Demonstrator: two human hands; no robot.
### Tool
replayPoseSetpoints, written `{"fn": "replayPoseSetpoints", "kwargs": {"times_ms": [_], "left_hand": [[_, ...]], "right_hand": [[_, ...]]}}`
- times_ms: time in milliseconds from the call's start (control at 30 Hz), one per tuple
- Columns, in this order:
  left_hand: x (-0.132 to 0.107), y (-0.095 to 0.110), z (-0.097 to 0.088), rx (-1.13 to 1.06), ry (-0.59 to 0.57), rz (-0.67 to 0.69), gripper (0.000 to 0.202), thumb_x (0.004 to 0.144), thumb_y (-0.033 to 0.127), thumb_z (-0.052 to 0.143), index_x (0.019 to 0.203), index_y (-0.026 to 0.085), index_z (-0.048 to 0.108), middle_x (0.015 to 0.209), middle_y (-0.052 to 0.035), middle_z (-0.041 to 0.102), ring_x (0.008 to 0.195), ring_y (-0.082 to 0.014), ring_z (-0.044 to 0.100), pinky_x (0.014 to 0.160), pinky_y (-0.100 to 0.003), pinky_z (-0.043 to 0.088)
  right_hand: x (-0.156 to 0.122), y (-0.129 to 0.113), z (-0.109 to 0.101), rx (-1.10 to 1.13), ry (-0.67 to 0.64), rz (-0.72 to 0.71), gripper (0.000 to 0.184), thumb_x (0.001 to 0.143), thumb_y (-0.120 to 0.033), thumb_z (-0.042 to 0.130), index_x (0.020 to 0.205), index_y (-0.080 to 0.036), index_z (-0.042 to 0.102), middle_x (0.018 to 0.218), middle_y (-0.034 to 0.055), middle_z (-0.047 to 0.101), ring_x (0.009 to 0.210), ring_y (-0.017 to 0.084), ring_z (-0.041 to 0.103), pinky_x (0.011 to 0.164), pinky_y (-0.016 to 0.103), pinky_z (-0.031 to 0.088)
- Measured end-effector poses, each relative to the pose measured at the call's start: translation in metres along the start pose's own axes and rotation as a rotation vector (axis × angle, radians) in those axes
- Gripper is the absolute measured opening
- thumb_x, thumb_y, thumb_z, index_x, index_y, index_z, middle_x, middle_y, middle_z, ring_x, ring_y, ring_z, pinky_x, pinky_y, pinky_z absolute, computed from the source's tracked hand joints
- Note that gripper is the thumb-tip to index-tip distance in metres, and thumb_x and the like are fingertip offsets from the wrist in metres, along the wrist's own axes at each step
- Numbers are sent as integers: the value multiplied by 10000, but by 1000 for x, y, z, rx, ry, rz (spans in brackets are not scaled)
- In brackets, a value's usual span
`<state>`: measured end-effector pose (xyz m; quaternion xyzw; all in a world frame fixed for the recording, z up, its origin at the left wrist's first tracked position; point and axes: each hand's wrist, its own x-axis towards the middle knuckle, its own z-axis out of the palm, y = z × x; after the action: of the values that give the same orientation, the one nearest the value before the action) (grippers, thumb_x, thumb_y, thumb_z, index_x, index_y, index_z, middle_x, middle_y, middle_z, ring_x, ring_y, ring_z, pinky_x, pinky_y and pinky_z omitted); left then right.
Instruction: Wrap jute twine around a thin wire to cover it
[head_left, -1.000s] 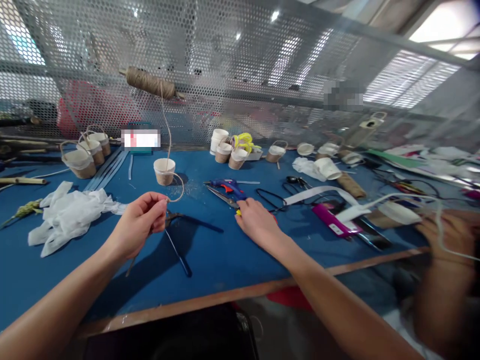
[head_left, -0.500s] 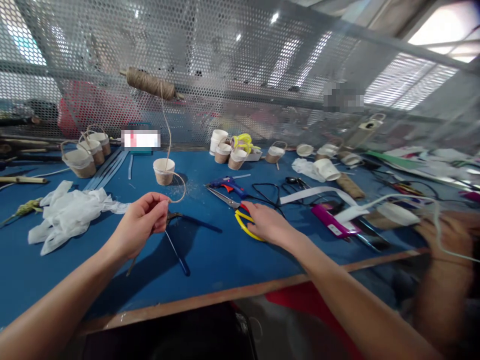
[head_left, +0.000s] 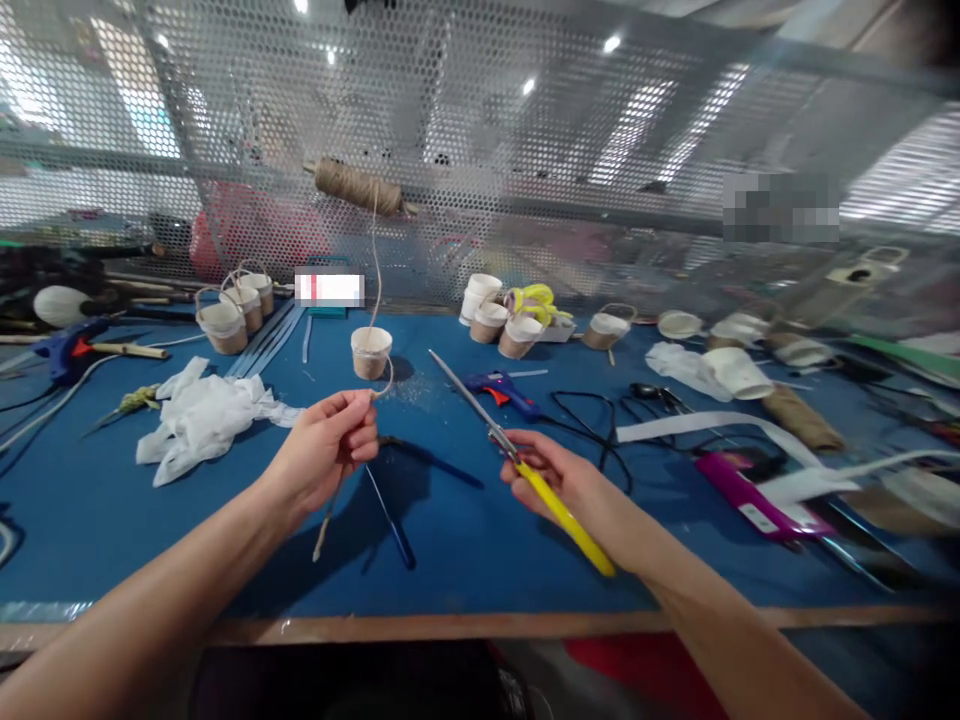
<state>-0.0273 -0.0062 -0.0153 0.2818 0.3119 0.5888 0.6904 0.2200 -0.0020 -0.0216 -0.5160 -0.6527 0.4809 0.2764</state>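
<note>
Between its thumb and fingers my left hand (head_left: 330, 445) pinches a thin twine (head_left: 377, 270). The strand runs down from a twine spool (head_left: 358, 187) on the mesh, passes the small cup (head_left: 371, 355) and curves to my fingers; a short tail hangs below them. My right hand (head_left: 559, 478) grips yellow-handled scissors (head_left: 517, 455), lifted off the table with the blades pointing up and left. Whether the blades are slightly parted I cannot tell. Under my left hand lie blue-handled pliers (head_left: 405, 545), partly hidden. A blue glue gun (head_left: 501, 392) lies just beyond the scissors.
White crumpled fabric (head_left: 206, 415) lies at left, near handled cups (head_left: 223, 328). More cups (head_left: 521, 337) and a yellow tape roll stand at the back. A purple device (head_left: 750, 500), cords and white strips cover the right. The wooden table edge (head_left: 420, 628) runs in front.
My right hand has picked the scissors up off the table and turned them. My left hand still pinches the twine. The view has swung left, and the other person's arm has left it.
</note>
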Motion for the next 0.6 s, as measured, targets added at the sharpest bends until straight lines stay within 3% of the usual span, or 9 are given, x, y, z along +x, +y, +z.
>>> {"fn": "replayPoseSetpoints", "kwargs": {"times_ms": [133,233,600], "left_hand": [[-2,3,4,-125,-15,-20,47,785,106,504,739,100,512,600,23,430,424,-5,332,400,-122,288],[-3,3,7,-164,-39,-18,67,797,110,490,734,103,509,614,20,430,430,-4,334,406,-118,294],[-9,-4,11,-179,-68,-29,148,793,107,475,644,108,473,586,20,416,438,-17,323,414,-126,301]], "right_hand": [[3,-9,13,-179,-52,-117,588,614,-315,674,1109,-227,368,885,44,546,744,164,541,643,311,480],[7,-14,24,-349,-5,-214,616,573,-298,712,1079,-236,366,928,50,536,775,184,518,689,347,463],[26,-15,59,-616,234,-429,552,580,-437,700,998,-165,462,884,82,547,775,201,519,619,316,454]]}}
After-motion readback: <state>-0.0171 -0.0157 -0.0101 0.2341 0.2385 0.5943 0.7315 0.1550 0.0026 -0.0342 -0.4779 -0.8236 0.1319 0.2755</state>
